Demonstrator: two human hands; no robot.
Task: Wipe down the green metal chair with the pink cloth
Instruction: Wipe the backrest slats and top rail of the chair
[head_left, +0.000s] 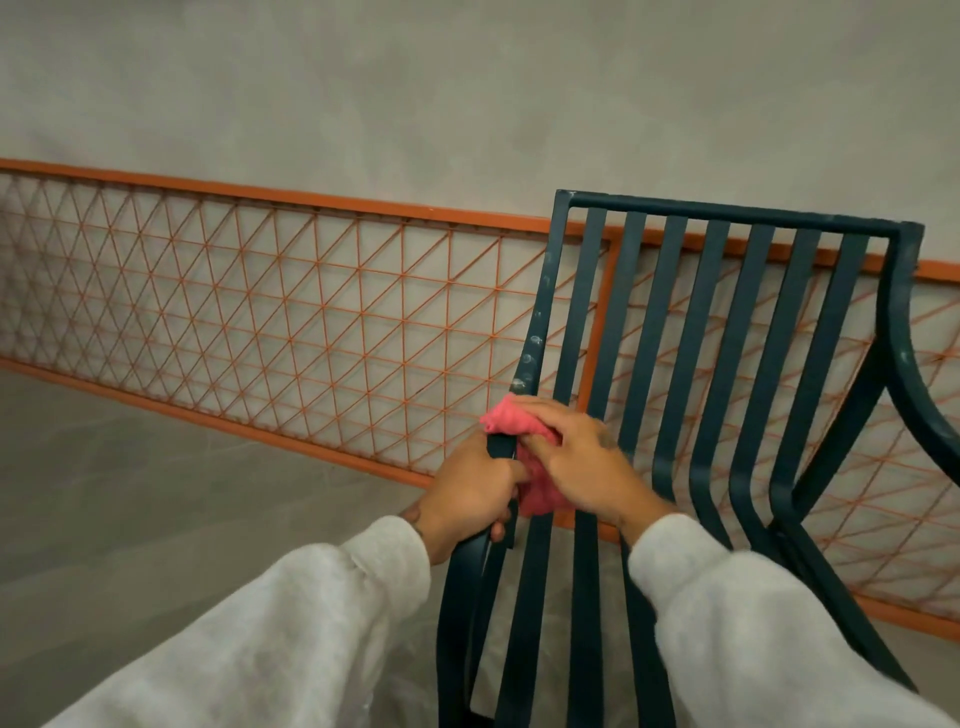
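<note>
Two hands meet at the left edge of the chair (727, 213), as I see it through the head camera.

Left hand (467, 491): fingers curled tight round the left side post (535, 322) of the chair back, low down where the post bends toward the seat; the thumb lies across the front of the bar.

Right hand (584, 467): fingers bent and close together over the cloth (511, 421), gripping it and pressing it against the side post and the first slat beside it. This hand sits just above and to the right of the left hand, and the two touch at the cloth.

Cloth: pink, bunched. One corner sticks out above the right hand's fingers; the rest hangs down between the two hands.

Chair: dark green metal, with flat upright slats (674, 244) under a straight top rail, and a curved armrest (901, 358) on the right. Pale spots mark the side post just above the cloth. I cannot see the seat or the legs.

Sleeves (270, 623): light grey, reaching to both wrists.

Background: an orange lattice railing (260, 312) runs behind the chair, set against a grey wall (467, 78); a grey floor (130, 467) lies at lower left.
</note>
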